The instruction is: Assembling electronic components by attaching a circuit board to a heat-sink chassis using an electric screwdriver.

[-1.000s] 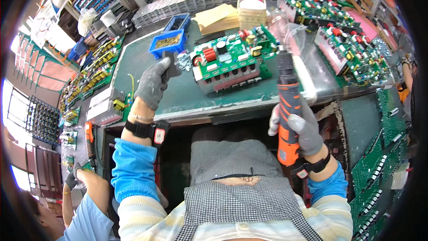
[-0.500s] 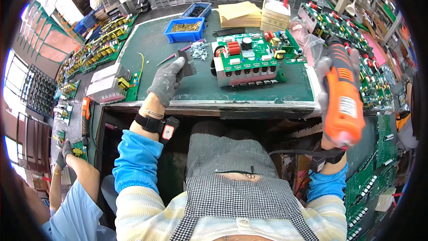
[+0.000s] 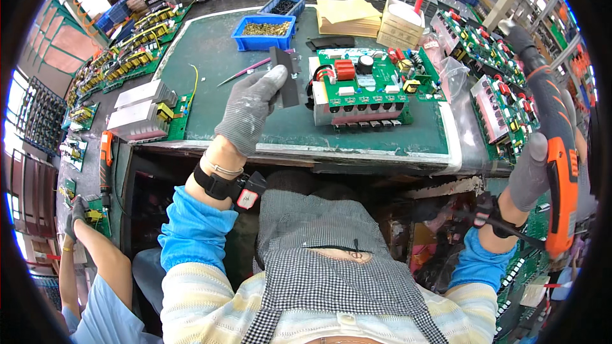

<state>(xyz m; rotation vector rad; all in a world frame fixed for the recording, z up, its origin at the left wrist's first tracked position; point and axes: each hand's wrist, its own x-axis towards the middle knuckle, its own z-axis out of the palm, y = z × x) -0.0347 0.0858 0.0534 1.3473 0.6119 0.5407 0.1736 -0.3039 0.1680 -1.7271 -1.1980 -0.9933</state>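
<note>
My left hand (image 3: 247,113), in a grey glove, pinches a thin dark rectangular plate (image 3: 288,92) above the bench. Just right of that plate sits a green circuit board (image 3: 382,97) with red and black parts, on a pale heatsink block. My right hand (image 3: 530,175), gloved too, is wrapped round an orange and black electric screwdriver (image 3: 561,181) at the far right. The screwdriver is held well apart from the board, its black front part pointing up and away. Behind my left hand lies a purple, pointed stick-like tool (image 3: 247,71).
Two blue bins stand at the back, one with brass-coloured small parts (image 3: 264,28), one with black ones (image 3: 284,6). Beside them are yellow sheets (image 3: 347,16) and a box (image 3: 400,22). More boards (image 3: 503,111) line the right. A co-worker's hands (image 3: 74,213) are at far left.
My right hand has swung the electric screwdriver outward to the right, and its front part now points away. My left hand has moved slightly right with the dark plate, nearer the circuit board.
</note>
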